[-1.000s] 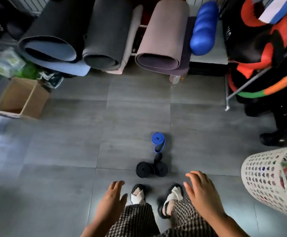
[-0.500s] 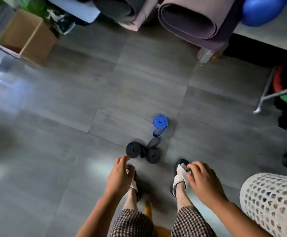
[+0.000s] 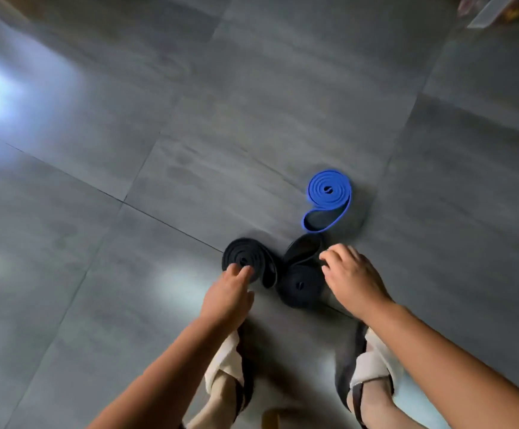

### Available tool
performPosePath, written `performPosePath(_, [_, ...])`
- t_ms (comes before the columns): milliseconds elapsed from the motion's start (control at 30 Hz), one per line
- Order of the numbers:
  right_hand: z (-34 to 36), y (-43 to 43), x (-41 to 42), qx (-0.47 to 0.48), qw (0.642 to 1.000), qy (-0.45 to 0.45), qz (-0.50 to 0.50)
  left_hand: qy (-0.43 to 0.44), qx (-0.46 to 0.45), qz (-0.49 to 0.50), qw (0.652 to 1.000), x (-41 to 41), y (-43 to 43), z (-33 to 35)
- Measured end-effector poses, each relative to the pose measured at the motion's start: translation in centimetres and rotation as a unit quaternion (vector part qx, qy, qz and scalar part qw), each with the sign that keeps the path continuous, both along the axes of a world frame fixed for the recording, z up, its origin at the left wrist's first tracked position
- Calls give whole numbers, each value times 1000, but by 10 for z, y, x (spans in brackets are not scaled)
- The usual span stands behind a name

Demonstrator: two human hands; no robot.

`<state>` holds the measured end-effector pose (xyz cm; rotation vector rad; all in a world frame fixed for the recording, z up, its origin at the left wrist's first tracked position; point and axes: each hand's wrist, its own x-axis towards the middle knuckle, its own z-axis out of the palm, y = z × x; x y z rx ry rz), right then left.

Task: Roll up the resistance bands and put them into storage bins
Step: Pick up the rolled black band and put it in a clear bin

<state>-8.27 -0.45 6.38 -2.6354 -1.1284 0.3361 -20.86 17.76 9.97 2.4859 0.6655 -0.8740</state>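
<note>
1. Head view: three rolled resistance bands lay on the grey tiled floor (image 3: 190,125), just ahead of the person's feet.
2. The blue coiled rubber band (image 3: 329,193) sat farthest from the person, resting on its flat side, with a loose loop of its tail trailing toward the black ones.
3. The left black coiled band (image 3: 245,258) and the right black coiled band (image 3: 301,286) lay side by side, touching. A loose black loop (image 3: 304,249) rose from the right one toward the blue tail.
4. The left hand (image 3: 228,294) reached down with its fingers fairly straight, the tips resting on top of the left black coil and gripping nothing.
5. The right hand (image 3: 355,281) hovered just beside the right black coil with its fingers spread and lightly bent, closed on nothing. Through the blur, its fingertips seemed to brush the loose loop, though I could not be sure.
6. White-strapped dark sandals (image 3: 372,366) stood under both forearms.
</note>
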Motion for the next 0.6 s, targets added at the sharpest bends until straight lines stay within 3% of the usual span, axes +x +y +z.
performPosePath(100, [-66, 17, 5, 9, 999, 12, 41, -89, 37, -147, 984, 7, 15, -65])
performPosePath(200, [-111, 33, 12, 38, 995, 15, 94, -209, 93, -207, 951, 9, 20, -121])
performPosePath(267, [-132, 44, 15, 42, 991, 6, 128, -230, 86, -159, 956, 11, 11, -143])
performPosePath(400, [-149, 64, 18, -9, 985, 13, 170, -223, 45, 58, 972, 10, -34, -153])
performPosePath(600, [-147, 41, 3, -63, 984, -9, 165, -244, 116, 91, 958, -34, -80, -169])
